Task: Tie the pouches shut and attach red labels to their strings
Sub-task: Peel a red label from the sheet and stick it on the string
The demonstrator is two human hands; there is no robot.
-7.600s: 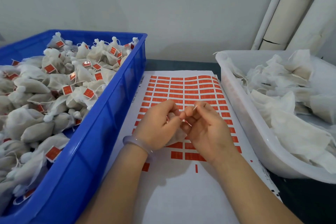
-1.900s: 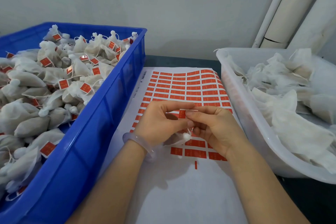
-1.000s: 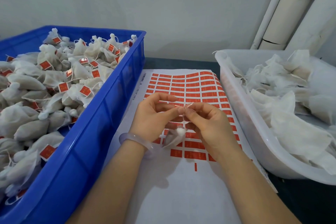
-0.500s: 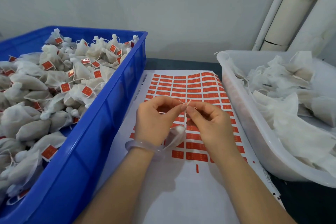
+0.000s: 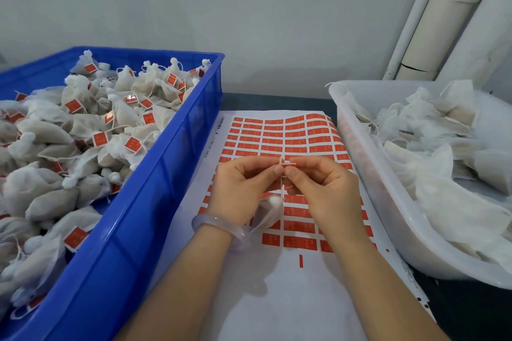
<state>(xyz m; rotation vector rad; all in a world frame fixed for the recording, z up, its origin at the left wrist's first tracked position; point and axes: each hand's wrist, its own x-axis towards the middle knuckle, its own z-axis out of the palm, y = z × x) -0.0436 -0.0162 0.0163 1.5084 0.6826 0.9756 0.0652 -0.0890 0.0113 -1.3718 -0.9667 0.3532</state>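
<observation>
Left hand [image 5: 243,191] and right hand [image 5: 324,188] pinched together on label [image 5: 288,165] and string [image 5: 282,185]; pouch [image 5: 267,212] hanging at 6 o'clock below pinch.

No text is legible anywhere. Label sheet [image 5: 277,299]: rows of red labels [image 5: 273,138], each carrying faint lighter marks, too small to read. Left margin of the sheet, near the top: a small barcode [image 5: 220,124] with a line of tiny print below it running along the edge, unreadable. Right edge, low: more dark print and small black squares, unreadable. Blue crate [image 5: 133,243]: red tags [image 5: 100,139] on the pouch strings show pale characters, blurred beyond reading. No brand, number or sign can be made out on the white tub [image 5: 388,219] or the wall.
</observation>
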